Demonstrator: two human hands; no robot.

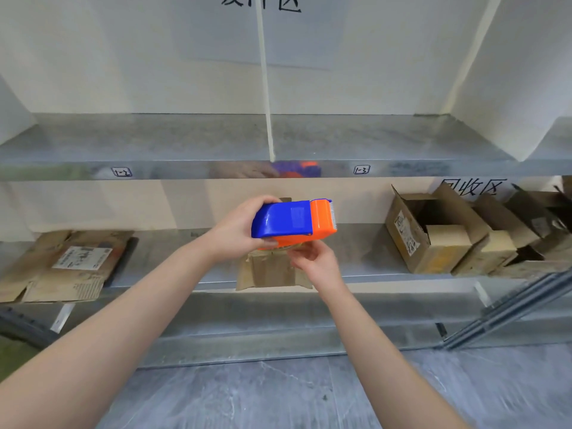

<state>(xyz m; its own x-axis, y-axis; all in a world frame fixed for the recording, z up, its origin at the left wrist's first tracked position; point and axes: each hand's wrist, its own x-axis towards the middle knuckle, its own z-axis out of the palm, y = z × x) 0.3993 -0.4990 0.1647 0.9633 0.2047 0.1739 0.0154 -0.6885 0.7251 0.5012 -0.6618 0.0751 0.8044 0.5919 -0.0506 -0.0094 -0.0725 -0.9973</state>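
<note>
Centrally, held aloft before the lower shelf [359,258] and just above a small cardboard box [272,272]: blue-and-orange tape dispenser [294,222], toothed orange end to the right. Gripped at the blue handle by the left hand [238,230], fingers wrapped over the top and thumb beneath; met from below by the right hand [314,263], fingers curled up against the orange underside, pinch on the tape end not discernible. Left on the same shelf, flattened cardboard [62,267]; right, open cartons [433,236], well apart from the dispenser.
</note>
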